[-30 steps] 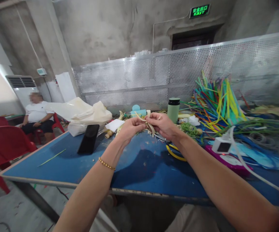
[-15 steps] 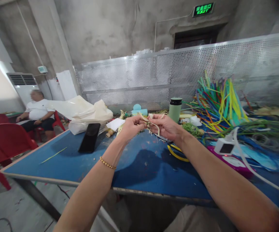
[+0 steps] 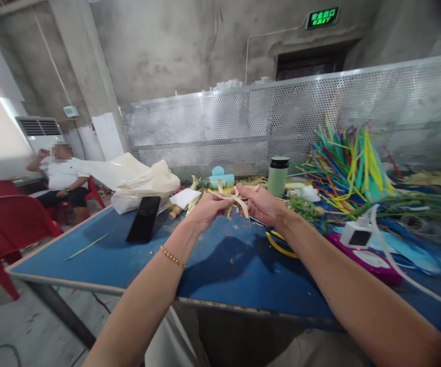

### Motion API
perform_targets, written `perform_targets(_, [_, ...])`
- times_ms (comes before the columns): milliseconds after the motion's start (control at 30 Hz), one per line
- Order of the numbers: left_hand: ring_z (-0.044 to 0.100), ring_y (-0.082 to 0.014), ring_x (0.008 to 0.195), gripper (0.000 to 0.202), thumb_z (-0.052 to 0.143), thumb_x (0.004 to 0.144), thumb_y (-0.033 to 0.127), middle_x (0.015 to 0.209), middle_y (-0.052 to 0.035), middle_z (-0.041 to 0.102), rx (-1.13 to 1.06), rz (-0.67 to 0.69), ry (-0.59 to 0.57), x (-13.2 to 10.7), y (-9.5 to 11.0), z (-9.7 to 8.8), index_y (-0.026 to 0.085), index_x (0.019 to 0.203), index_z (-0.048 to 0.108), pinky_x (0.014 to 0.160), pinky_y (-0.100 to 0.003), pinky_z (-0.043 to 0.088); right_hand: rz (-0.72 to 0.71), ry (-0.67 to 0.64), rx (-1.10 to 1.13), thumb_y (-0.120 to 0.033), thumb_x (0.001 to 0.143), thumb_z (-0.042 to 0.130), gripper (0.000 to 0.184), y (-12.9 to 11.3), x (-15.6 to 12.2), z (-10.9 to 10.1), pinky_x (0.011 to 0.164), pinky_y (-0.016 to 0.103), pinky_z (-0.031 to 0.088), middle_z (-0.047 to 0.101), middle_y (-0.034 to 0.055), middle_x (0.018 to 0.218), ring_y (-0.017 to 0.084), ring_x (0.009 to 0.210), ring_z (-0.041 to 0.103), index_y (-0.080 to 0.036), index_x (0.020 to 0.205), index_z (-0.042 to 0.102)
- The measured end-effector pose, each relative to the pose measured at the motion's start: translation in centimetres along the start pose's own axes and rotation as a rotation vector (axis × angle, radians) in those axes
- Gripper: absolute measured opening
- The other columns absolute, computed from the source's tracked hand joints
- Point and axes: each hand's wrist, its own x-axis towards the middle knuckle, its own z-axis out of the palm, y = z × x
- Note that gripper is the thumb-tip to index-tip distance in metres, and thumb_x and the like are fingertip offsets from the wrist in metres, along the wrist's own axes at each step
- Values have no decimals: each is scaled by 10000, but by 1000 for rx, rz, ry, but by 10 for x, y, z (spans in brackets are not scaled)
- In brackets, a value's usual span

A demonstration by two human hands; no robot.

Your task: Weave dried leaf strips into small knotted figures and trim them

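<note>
Above the blue table (image 3: 220,285), my left hand (image 3: 208,208) and my right hand (image 3: 262,205) meet, both pinching a small piece of pale, flat plant strips (image 3: 241,205). Loose strip ends stick out from between my fingers, one curling down in front of the right hand. The fingers hide much of the piece, so its shape is hard to make out. Under my right forearm lies a yellow-handled tool (image 3: 279,245), partly covered. Just behind the right hand stands a green flask (image 3: 278,178) with a black neck.
Left of my hands are a black phone (image 3: 143,219), a white plastic bag (image 3: 144,178) and a thin green strip (image 3: 86,246). At right are colourful strips (image 3: 352,158) and a magenta power strip (image 3: 369,260) with a white charger (image 3: 357,233). A person (image 3: 62,176) sits at far left.
My fingers have shifted around the pale strips, and the loose ends lie differently, with one now bent across the front. The seated person has raised one hand towards the head.
</note>
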Motion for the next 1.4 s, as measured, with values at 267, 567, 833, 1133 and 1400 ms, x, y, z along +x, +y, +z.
perform_targets(267, [533, -104, 629, 260, 791, 668, 343, 702, -22, 631, 38, 153, 193, 5, -2, -4, 138, 758, 658, 624, -251, 399, -67, 144, -75, -512, 707, 772, 413, -9, -1, -2, 414, 214, 419, 635, 23, 606, 94, 450, 540, -129, 781, 635])
perform_targets(567, [509, -108, 665, 280, 742, 729, 377, 734, -35, 627, 141, 220, 126, 5, -3, -3, 117, 814, 681, 624, -246, 373, -279, 104, -451, -446, 734, 729, 318, 0, -3, 3, 430, 211, 369, 588, -12, 555, 75, 442, 487, -140, 742, 645])
perform_targets(833, [490, -102, 616, 300, 747, 712, 399, 676, -32, 613, 193, 250, 178, 7, -6, -6, 112, 739, 662, 591, -249, 356, -347, 173, -647, -374, 761, 647, 237, 0, -1, 7, 437, 228, 385, 644, 26, 609, 85, 439, 488, -138, 741, 654])
perform_targets(1133, [498, -109, 604, 209, 760, 670, 295, 626, -10, 594, 146, 255, 228, 10, -8, -9, 129, 689, 634, 605, -256, 366, -367, 149, -687, -356, 769, 644, 221, 1, 0, 7, 452, 234, 390, 639, 18, 601, 93, 454, 504, -137, 752, 666])
perform_targets(1400, [513, -118, 625, 288, 826, 589, 336, 639, -16, 604, 24, 228, 262, 13, -16, -12, 131, 664, 639, 630, -265, 371, -319, 137, -645, -368, 767, 634, 219, 3, -2, 8, 424, 227, 354, 545, -26, 539, 86, 431, 472, -157, 726, 591])
